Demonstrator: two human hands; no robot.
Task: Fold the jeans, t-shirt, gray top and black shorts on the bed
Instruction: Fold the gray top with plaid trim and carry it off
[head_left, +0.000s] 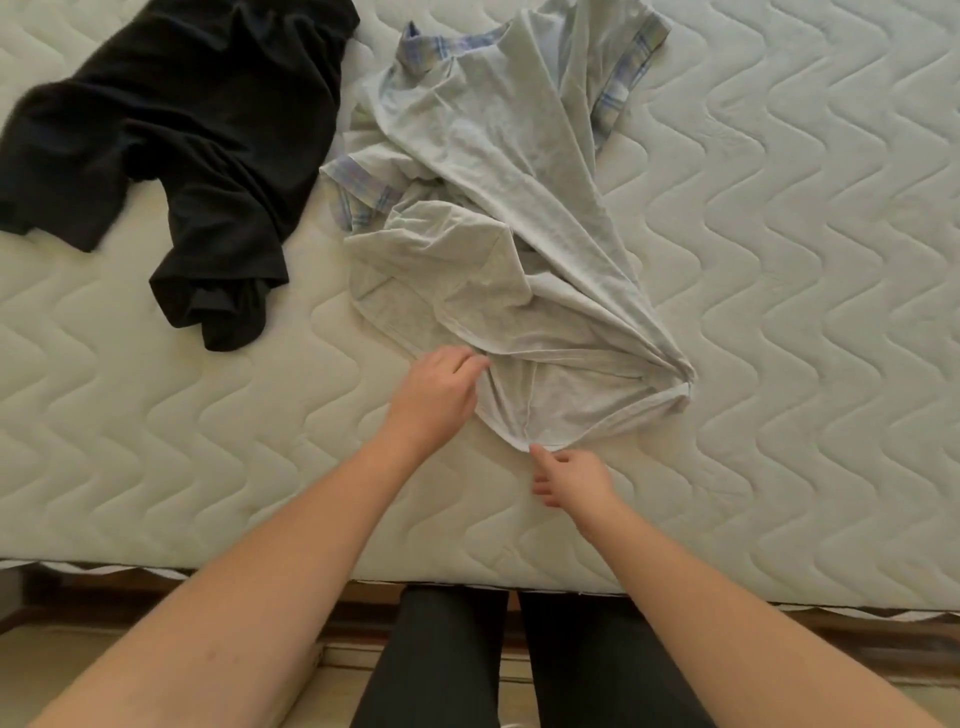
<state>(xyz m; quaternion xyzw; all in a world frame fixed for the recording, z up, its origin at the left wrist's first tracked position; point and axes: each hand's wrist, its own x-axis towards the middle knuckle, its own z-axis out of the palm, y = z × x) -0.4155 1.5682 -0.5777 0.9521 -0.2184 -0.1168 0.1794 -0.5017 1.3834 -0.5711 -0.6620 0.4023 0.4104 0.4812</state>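
A crumpled gray top (483, 208) with plaid-trimmed collar and sleeve cuffs lies in the middle of the bed, its hem toward me. My left hand (434, 397) pinches the hem at its left side. My right hand (569, 478) touches the lowest point of the hem with thumb and forefinger; whether it grips the cloth is unclear. Black shorts (171, 130) lie rumpled at the upper left, apart from the top. No jeans or t-shirt are in view.
The quilted white mattress (779, 312) fills most of the view, its near edge (208, 569) running across the bottom. Below it are a wooden bed frame, the floor and my dark-trousered legs (519, 665).
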